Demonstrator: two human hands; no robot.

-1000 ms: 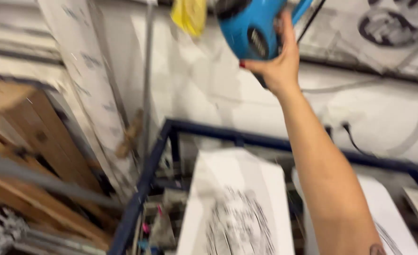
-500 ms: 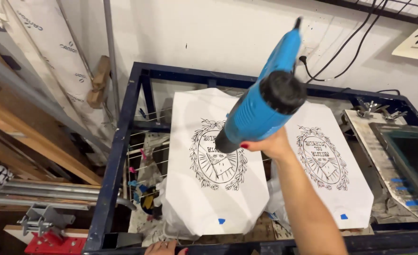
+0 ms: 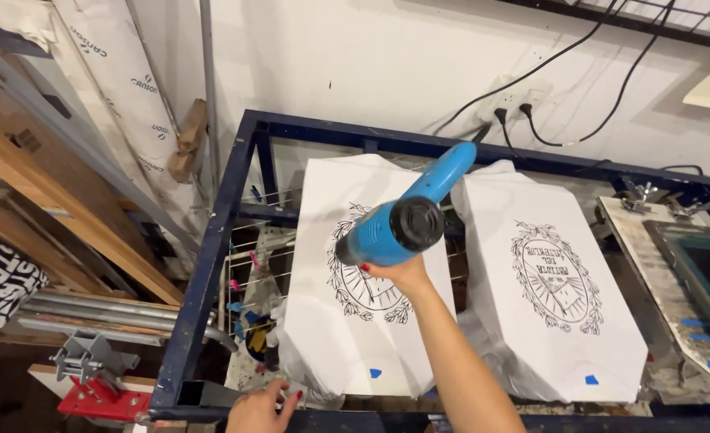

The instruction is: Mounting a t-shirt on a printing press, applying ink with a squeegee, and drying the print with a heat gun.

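heat gun (image 3: 403, 224), blue, gripped by right hand (image 3: 403, 275), fingers wrapped round it, above left white shirt (image 3: 347, 321); left hand (image 3: 260, 407), fingers loosely spread, touches the shirt's near edge.

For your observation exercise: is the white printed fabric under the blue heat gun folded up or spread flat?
Spread flat. The white printed fabric lies stretched over its board, round black design fully visible, beneath the blue heat gun.

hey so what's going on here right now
A person's right hand holds a blue heat gun over the left of two white printed shirts, nozzle pointing down at its black circular design. The second shirt lies beside it on the dark blue metal frame. The left hand rests at the frame's near edge.
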